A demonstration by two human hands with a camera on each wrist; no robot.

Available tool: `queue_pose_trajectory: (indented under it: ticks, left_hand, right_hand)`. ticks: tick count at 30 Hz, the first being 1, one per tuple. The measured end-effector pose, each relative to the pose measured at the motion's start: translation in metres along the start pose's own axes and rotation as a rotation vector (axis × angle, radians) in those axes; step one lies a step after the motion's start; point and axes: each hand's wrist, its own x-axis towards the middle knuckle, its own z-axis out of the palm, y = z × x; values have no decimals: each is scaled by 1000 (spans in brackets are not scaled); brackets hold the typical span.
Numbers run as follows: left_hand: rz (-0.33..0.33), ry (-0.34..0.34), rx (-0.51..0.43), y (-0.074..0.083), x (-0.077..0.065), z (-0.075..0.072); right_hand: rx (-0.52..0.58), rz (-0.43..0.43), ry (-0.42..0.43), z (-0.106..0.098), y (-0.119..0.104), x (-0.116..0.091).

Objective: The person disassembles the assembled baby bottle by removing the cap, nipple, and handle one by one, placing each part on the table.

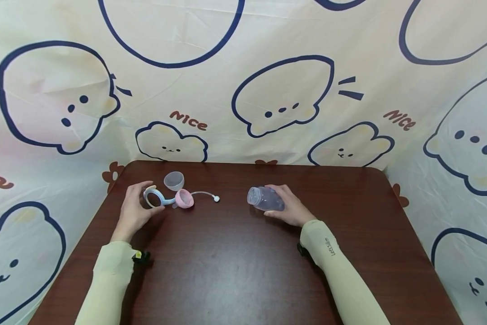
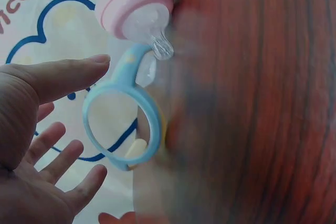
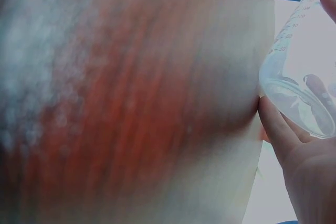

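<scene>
On the left of the table, a light-blue bottle handle [image 2: 126,74] with ring grips lies against a pink bottle collar [image 1: 184,204], whose clear nipple [image 2: 158,43] shows in the left wrist view. My left hand [image 1: 132,211] is beside the handle, thumb and fingers spread around one ring; the left wrist view shows a gap between them. A thin straw [image 1: 202,192] with a white end extends right from the collar. Toward the right, my right hand [image 1: 290,208] grips a clear baby bottle [image 1: 271,198] tilted sideways, its uncovered threaded neck facing left. Measuring marks show on its side in the right wrist view.
A clear dome-shaped cap [image 1: 174,180] stands just behind the collar. Everything is on a dark brown wooden table [image 1: 223,262] with rounded far corners. A cream cloth [image 1: 219,99] printed with cartoon bears hangs behind it and along both sides.
</scene>
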Motion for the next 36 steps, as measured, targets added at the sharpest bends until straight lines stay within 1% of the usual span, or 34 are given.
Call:
queue_pose_trajectory:
  ticks: [4,9,14,18,21,25,29,32,36]
  left_hand:
    - [27,16,0,9,0,0]
    - [72,29,-26,28,3,6]
    - [127,-6,-39,48,8,18]
    - [188,-45,-60,64,11,29]
    - [236,-71,-53,76,14,40]
    - [281,-113,-42,92,15,62]
    - [330,-168,-86,110,15,86]
    - [344,-222,-121,123,15,102]
    - [338,-310,-147,138,13,121]
  right_hand:
    - [3,5,-3,0,0,0]
    - [5,9,0,0,1,0]
    - [6,1,-2,0,0,0]
    - [5,-3,0,0,-1,0]
    - [1,1,2,0,-2,0]
    - [-1,2,1,-1,-1,0]
    - [5,-1,9,-1,0,0]
    - [6,-6,12,-1,1,0]
    - [2,-20,6,0,3,1]
